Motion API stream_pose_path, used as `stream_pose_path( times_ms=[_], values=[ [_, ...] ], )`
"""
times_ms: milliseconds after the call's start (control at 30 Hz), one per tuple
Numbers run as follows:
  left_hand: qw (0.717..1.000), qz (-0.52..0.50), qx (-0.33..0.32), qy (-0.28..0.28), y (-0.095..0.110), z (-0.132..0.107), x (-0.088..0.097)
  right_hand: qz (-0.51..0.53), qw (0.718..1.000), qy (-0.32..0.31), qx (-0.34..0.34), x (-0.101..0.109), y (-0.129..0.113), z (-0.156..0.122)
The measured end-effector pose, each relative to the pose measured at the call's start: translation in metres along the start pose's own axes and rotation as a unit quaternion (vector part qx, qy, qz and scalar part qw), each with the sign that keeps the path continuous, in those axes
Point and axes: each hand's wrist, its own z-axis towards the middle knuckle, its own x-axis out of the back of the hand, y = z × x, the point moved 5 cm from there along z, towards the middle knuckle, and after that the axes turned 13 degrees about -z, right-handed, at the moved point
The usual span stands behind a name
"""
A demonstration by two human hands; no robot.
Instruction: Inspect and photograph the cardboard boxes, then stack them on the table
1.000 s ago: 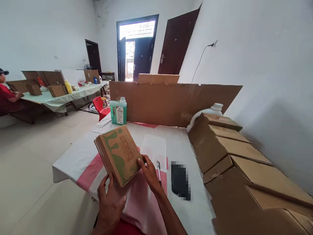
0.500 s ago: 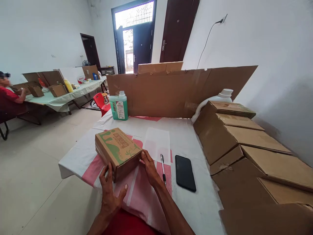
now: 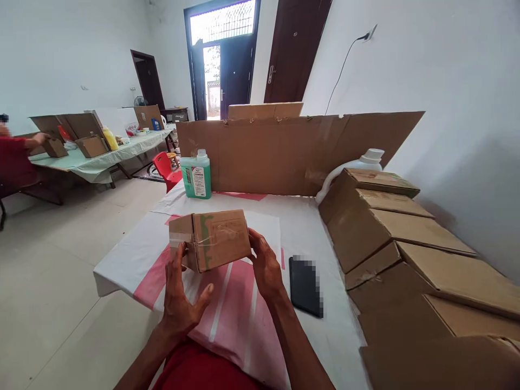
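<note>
A small brown cardboard box (image 3: 223, 241) with a green print and clear tape is tipped up above the table, its taped narrow side towards me. The fingers of my left hand (image 3: 181, 303) press on its lower left end, the thumb held apart. At the other end, my right hand (image 3: 266, 265) grips the box's right edge, its fingertips partly hidden behind it. Behind the box lies a sheet of white paper (image 3: 266, 225), partly covered. A black phone (image 3: 305, 287) lies to the right of my right hand. The pen is hidden from sight.
Stacked cardboard boxes (image 3: 422, 233) line the right side, beside a white jug (image 3: 371, 157). A cardboard panel (image 3: 268, 157) stands at the back, with a green-liquid bottle (image 3: 197, 176) at its left. Another person (image 3: 16, 157) sits at a far table (image 3: 138, 143).
The box has been turned and tipped, so its printed top no longer faces up and a taped side shows. My right hand has shifted right and now covers where the pen lay.
</note>
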Motion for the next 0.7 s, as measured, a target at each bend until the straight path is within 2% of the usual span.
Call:
stream_pose_path(
  times_ms=[100,233,367,533,633,700],
  values=[
    [1.0,0.006,-0.004,-0.003,-0.012,0.016,0.002,0.001,1.0,-0.017,0.023,-0.007,-0.009,0.007],
    [0.998,-0.018,0.047,0.023,-0.05,0.043,0.012,-0.048,0.996,-0.076,0.022,-0.026,-0.009,0.026],
    [0.993,-0.033,0.102,0.044,-0.088,0.06,0.022,-0.078,0.988,-0.133,0.005,-0.051,0.007,0.051],
    [0.99,-0.052,0.125,0.034,-0.112,0.057,0.026,-0.075,0.986,-0.15,0.017,-0.074,0.031,0.067],
    [0.977,-0.129,0.164,0.04,-0.129,0.06,0.024,-0.094,0.983,-0.155,-0.001,-0.08,0.046,0.07],
    [0.961,-0.193,0.19,0.049,-0.142,0.071,0.022,-0.114,0.981,-0.159,-0.017,-0.081,0.056,0.072]
  ],
)
